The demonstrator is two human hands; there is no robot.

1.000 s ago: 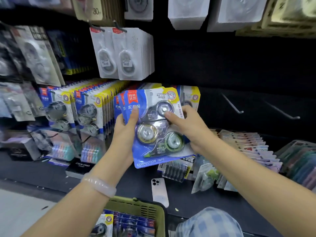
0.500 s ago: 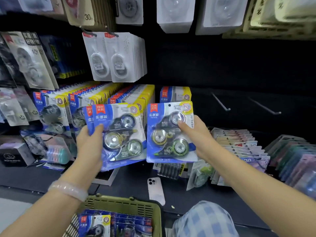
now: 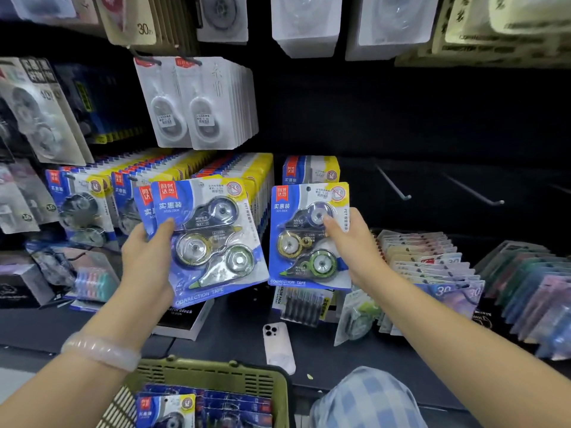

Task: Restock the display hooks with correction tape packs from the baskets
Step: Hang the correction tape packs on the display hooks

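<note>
Two hands each present correction tape: at 9 o'clock, the left hand [image 3: 145,257] grips a small stack of packs [image 3: 207,239]; at centre, the right hand [image 3: 352,248] pinches a single pack [image 3: 309,236]. Hanging step in progress; next, its hole must meet the partly filled hook [image 3: 312,171] at 12 o'clock.

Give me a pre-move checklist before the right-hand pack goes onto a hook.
1. Right hand grips single pack: ok.
2. Left hand holds spare packs aside: ok.
3. Single pack's hang hole visible, unblocked: ok.
4. Target hook behind it, bearing the hanging pack: tip hidden, cannot tell.
5. Bare hooks to the right free: ok.
6. Green basket has more packs: ok.
</note>
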